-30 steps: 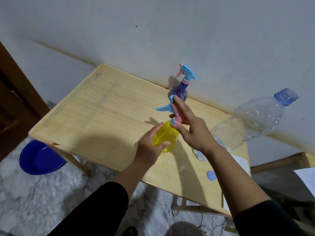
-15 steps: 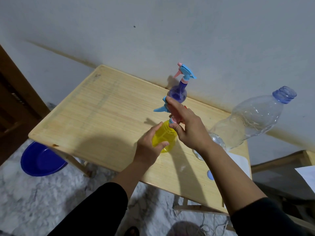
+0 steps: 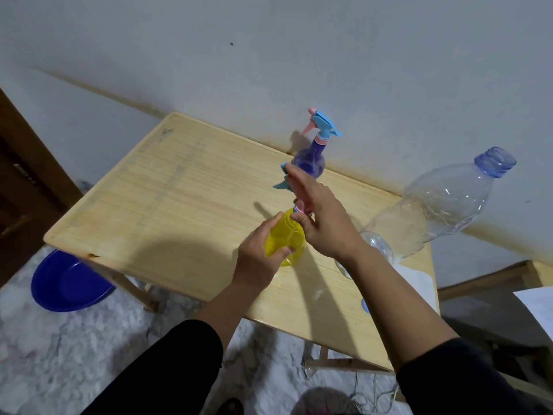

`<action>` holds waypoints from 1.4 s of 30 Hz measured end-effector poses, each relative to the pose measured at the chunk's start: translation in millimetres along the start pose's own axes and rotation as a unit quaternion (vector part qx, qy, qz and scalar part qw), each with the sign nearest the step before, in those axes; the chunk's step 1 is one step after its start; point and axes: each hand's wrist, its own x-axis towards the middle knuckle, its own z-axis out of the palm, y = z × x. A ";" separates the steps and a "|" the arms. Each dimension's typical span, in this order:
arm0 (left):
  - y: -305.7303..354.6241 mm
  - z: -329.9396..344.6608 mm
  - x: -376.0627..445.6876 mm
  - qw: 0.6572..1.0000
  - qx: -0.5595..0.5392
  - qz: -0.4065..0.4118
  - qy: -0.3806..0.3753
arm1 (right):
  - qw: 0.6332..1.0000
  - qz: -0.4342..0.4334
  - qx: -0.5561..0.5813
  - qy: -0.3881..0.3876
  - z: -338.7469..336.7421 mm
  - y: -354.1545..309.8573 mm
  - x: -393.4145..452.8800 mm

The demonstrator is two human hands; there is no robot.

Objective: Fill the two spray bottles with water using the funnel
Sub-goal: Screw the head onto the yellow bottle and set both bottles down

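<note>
A yellow spray bottle (image 3: 284, 238) stands on the wooden table (image 3: 167, 205). My left hand (image 3: 260, 259) wraps around its round body from the left. My right hand (image 3: 321, 223) closes on its pink and blue spray head (image 3: 282, 182) at the neck. A purple spray bottle (image 3: 308, 163) with a blue and pink spray head stands behind it, near the wall, untouched. A large clear plastic water bottle (image 3: 434, 214), uncapped with a blue neck, stands at the table's right side. No funnel is in view.
A small blue cap (image 3: 364, 305) lies near the table's front right, beside a white sheet (image 3: 416, 283). A blue basin (image 3: 64, 284) sits on the marble floor under the table's left corner. Another wooden piece with paper stands at the right edge.
My right hand has shifted its grip on the yellow bottle's spray head, whose blue trigger has turned slightly. My left hand stays on the bottle's body.
</note>
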 end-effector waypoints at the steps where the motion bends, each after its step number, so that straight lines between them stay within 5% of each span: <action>1: 0.1 -0.2 0.2 1.000 0.000 0.002 0.000 | 1.000 -0.004 0.000 0.009 0.9 1.7 -0.1; 25: 0.8 1.0 0.2 1.000 0.008 0.000 0.012 | 0.996 0.012 0.084 -0.019 -0.8 7.4 -3.3; 32: -0.7 1.2 -0.1 1.000 0.015 0.007 0.017 | 0.997 -0.001 0.046 -0.069 -10.4 12.0 -1.1; 42: 2.1 0.7 0.9 1.000 0.015 0.010 0.016 | 0.999 -0.013 0.010 -0.034 -8.0 14.5 -0.4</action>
